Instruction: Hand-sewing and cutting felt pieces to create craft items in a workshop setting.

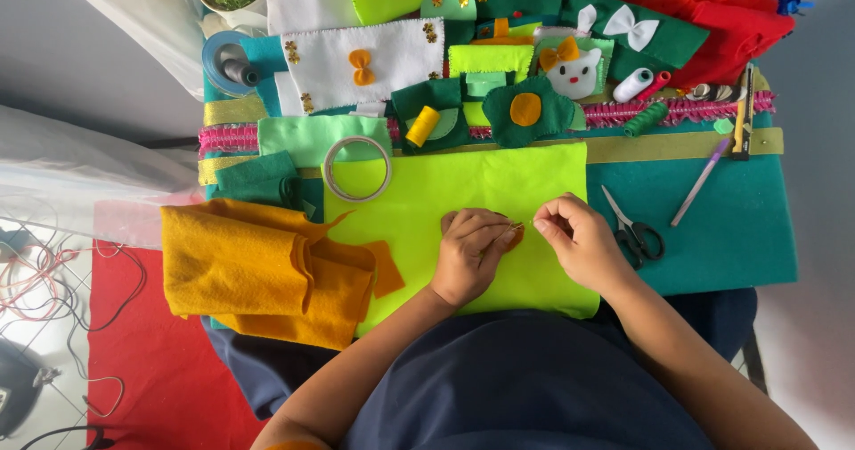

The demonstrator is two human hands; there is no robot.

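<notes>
My left hand [470, 252] rests on a lime green felt sheet [445, 192] and pinches a small orange felt piece [516, 236], mostly hidden under the fingers. My right hand [577, 239] is close beside it, fingertips pinched together at the orange piece as if on a needle too thin to make out. Both hands touch near the sheet's middle.
A mustard felt pile [258, 267] lies left of the sheet, a tape roll [356, 168] at its top left corner. Scissors [634, 233], a purple pen [701, 183] and a cutter [741, 116] lie on the teal felt [730, 236] at right. Felt pieces and thread spools crowd the back.
</notes>
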